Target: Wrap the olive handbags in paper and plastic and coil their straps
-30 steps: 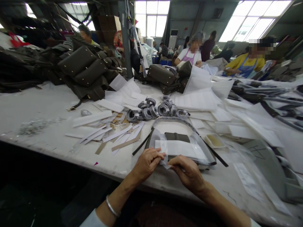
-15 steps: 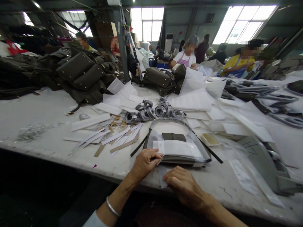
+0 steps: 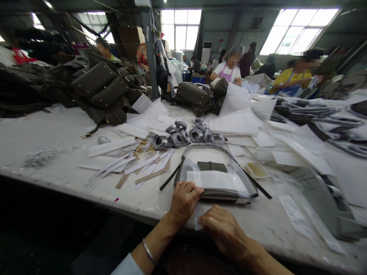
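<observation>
A dark olive handbag (image 3: 213, 193) lies flat at the table's front, with a white sheet (image 3: 216, 180) over its body and its wrapped handle (image 3: 209, 146) arching away from me. Curled over the bag's near left corner are the closed fingers of my left hand (image 3: 185, 200); the fingertips are partly hidden. My right hand (image 3: 223, 225), just below it at the table edge, pinches a strip of clear plastic film (image 3: 198, 215). This film runs up toward the bag's front edge beside my left hand.
Coiled grey wrapped straps (image 3: 183, 135) lie behind the bag. Paper and card strips (image 3: 143, 168) are scattered to the left. White foam sheets (image 3: 232, 122) and a shallow dish (image 3: 256, 169) are to the right. Dark bags (image 3: 100, 88) pile up at the back left. Co-workers (image 3: 228, 72) stand beyond the table.
My left hand has shifted right and curled over the bag's front corner, where before it pinched the film at that edge. My right hand stays nearly in place with the film.
</observation>
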`<action>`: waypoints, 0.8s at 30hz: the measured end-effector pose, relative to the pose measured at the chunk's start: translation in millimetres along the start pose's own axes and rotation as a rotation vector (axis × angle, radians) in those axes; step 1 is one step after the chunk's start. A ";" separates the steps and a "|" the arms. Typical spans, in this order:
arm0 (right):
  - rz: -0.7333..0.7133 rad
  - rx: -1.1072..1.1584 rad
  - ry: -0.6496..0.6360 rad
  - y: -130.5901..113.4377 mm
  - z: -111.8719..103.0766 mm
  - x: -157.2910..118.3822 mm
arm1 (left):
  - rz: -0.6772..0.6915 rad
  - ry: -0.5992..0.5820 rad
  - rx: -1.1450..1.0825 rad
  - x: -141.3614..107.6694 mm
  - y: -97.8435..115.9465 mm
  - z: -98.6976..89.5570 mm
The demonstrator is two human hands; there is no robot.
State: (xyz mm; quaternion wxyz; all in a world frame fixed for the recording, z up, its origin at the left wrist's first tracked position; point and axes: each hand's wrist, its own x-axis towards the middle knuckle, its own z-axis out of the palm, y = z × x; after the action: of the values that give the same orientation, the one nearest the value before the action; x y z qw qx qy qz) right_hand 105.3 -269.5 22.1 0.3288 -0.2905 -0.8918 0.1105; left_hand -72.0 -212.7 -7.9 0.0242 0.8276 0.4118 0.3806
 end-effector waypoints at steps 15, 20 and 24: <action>0.274 -0.043 0.082 53.8 -15.5 56.8 | -0.051 -0.076 -0.150 -9.4 1.6 -9.4; 0.367 0.030 0.023 70.7 -10.7 63.2 | -0.163 -0.199 -0.366 2.2 -6.5 -27.1; 0.475 0.118 0.019 75.1 -10.1 64.3 | -0.185 -0.125 -0.283 2.9 -4.8 -18.7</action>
State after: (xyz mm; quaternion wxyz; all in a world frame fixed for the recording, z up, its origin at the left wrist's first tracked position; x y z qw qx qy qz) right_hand 105.8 -170.8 34.2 0.3183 -0.4734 -0.7873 0.2340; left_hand -86.2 -212.6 5.4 0.2009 0.7965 0.4262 0.3789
